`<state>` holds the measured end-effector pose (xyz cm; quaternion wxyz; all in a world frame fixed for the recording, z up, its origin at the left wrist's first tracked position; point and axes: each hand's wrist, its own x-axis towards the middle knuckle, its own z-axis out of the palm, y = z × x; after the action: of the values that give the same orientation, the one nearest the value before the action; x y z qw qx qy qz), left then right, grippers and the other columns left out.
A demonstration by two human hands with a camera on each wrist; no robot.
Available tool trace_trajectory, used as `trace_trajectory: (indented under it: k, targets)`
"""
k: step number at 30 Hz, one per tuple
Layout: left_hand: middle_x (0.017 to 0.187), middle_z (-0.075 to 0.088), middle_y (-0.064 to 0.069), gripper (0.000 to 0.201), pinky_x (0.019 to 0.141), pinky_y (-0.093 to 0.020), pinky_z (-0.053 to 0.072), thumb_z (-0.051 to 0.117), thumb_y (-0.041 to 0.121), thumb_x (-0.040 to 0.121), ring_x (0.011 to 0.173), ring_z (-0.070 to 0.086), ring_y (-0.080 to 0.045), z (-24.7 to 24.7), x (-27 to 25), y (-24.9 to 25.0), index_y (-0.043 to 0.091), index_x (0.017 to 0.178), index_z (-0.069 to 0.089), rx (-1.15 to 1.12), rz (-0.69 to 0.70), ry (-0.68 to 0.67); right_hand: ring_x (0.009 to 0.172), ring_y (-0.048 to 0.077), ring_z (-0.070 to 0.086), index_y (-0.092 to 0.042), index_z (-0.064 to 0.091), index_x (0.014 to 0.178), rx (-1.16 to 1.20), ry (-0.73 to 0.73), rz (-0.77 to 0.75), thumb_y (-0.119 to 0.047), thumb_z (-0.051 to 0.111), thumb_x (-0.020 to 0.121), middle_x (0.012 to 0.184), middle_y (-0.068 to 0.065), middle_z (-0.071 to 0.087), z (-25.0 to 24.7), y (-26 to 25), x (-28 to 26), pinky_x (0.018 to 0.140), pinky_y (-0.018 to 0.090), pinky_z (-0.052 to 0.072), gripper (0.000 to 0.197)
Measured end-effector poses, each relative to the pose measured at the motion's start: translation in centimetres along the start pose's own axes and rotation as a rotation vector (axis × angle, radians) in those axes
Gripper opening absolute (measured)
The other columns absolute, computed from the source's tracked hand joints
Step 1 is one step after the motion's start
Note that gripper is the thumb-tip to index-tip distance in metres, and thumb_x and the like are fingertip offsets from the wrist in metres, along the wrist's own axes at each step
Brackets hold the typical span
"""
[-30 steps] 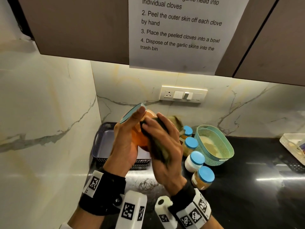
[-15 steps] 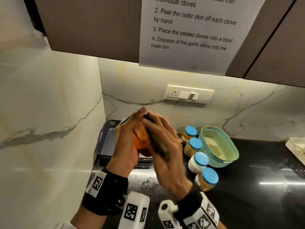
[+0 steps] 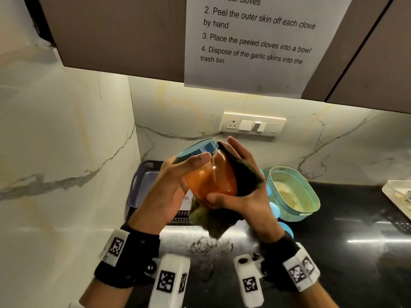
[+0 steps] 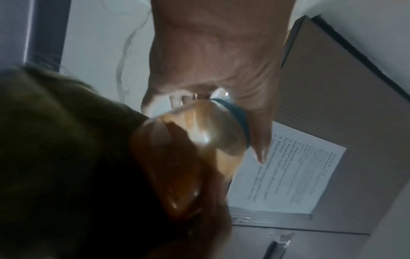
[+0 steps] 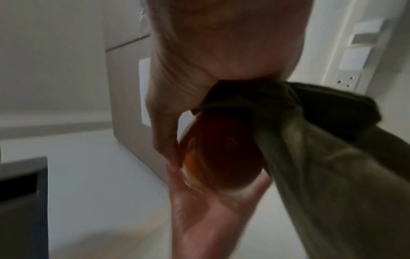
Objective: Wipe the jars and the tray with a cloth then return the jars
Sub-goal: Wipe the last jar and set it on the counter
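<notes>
Grey tray (image 3: 142, 185) at the counter (image 3: 355, 252) corner; teal basket (image 3: 295, 194) and blue-lidded jars (image 3: 272, 206) largely hidden behind hands. Orange jar (image 3: 211, 181) tilted, in mid-air. Left hand (image 3: 169, 190) grips it; right hand (image 3: 242, 194) presses the dark cloth (image 3: 246, 174) around it. Right wrist view shows the jar's base.
</notes>
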<state>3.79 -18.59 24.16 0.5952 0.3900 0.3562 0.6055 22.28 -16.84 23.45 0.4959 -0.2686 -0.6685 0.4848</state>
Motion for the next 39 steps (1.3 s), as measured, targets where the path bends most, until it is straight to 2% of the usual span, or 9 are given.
trace_trajectory:
  k: [5,10,18,22,25,29,31,35,39]
  targets:
    - [0.096,0.078,-0.004,0.045,0.078,-0.034,0.062,0.093,0.036,0.048,0.09,0.076,-0.018,1.2,0.6,0.5,0.026,0.092,0.084,-0.089,0.022,-0.044,0.137,0.028,0.058,-0.026,0.049,0.151,0.138,-0.003,0.11,-0.004,0.088,0.069,0.146,0.002,0.061,0.5,-0.6,0.6,0.108,0.055,0.054,0.093]
    - [0.103,0.075,-0.015,0.045,0.089,-0.046,0.06,0.084,0.034,0.064,0.099,0.074,-0.03,2.4,0.4,0.3,0.012,0.102,0.081,-0.108,0.072,0.113,0.135,0.016,0.059,-0.006,0.05,0.145,0.003,0.175,-0.131,-0.004,0.087,0.076,0.14,-0.002,0.064,3.5,-0.4,-0.4,0.107,0.025,0.051,0.078]
    - [0.11,0.063,-0.023,0.095,0.093,-0.047,0.055,0.102,0.047,0.05,0.102,0.066,-0.038,1.1,1.3,-0.6,-0.002,0.123,0.065,-0.27,-0.06,0.203,0.148,0.037,0.042,-0.016,0.073,0.125,-0.481,0.183,-0.528,-0.02,0.074,0.088,0.145,0.007,0.064,5.4,2.4,-1.2,0.115,0.061,0.039,0.037]
    - [0.09,0.068,-0.016,0.081,0.075,-0.036,0.058,0.1,0.057,0.047,0.079,0.07,-0.029,0.4,1.7,-1.1,0.002,0.097,0.068,-0.231,-0.09,0.218,0.15,0.037,0.042,-0.021,0.074,0.122,-0.599,0.071,-0.65,-0.017,0.069,0.086,0.139,-0.003,0.07,5.2,3.9,-1.8,0.115,0.071,0.028,0.036]
    - [0.095,0.069,-0.018,0.079,0.078,-0.037,0.058,0.1,0.048,0.055,0.091,0.071,-0.036,0.1,1.9,-1.0,-0.005,0.103,0.067,-0.233,-0.002,0.261,0.149,0.037,0.044,-0.02,0.074,0.121,-0.548,0.078,-0.664,-0.009,0.067,0.085,0.136,-0.005,0.071,4.6,4.0,-0.9,0.113,0.073,0.028,0.038]
    - [0.118,0.068,-0.027,0.106,0.095,-0.055,0.057,0.1,0.053,0.048,0.11,0.068,-0.044,0.3,1.6,-0.5,-0.008,0.127,0.063,-0.198,0.055,0.285,0.145,0.036,0.048,-0.016,0.069,0.127,-0.247,0.164,-0.496,-0.006,0.065,0.094,0.139,-0.003,0.069,5.0,2.7,0.8,0.114,0.067,0.038,0.035]
    - [0.118,0.074,-0.02,0.094,0.09,-0.052,0.058,0.099,0.06,0.042,0.108,0.071,-0.038,0.4,1.1,-0.3,0.008,0.117,0.075,-0.157,0.066,0.271,0.137,0.032,0.058,-0.011,0.07,0.125,-0.001,0.19,-0.298,-0.008,0.057,0.098,0.135,0.006,0.071,4.6,1.6,1.8,0.114,0.054,0.046,0.03]
    - [0.09,0.079,0.002,0.019,0.077,-0.04,0.056,0.084,0.044,0.063,0.098,0.07,-0.025,0.5,0.3,0.1,0.035,0.079,0.083,-0.144,0.034,0.205,0.126,0.033,0.064,-0.01,0.069,0.134,0.483,0.15,0.337,-0.023,0.054,0.098,0.133,0.014,0.071,2.9,-0.2,3.8,0.104,0.043,0.053,0.041]
    - [0.097,0.077,-0.003,0.035,0.086,-0.047,0.058,0.081,0.044,0.057,0.101,0.07,-0.028,0.3,0.4,0.3,0.029,0.089,0.083,-0.144,0.065,0.228,0.121,0.032,0.065,-0.014,0.067,0.139,0.699,0.073,0.555,-0.027,0.048,0.102,0.135,0.013,0.07,2.4,0.0,4.7,0.108,0.047,0.048,0.043]
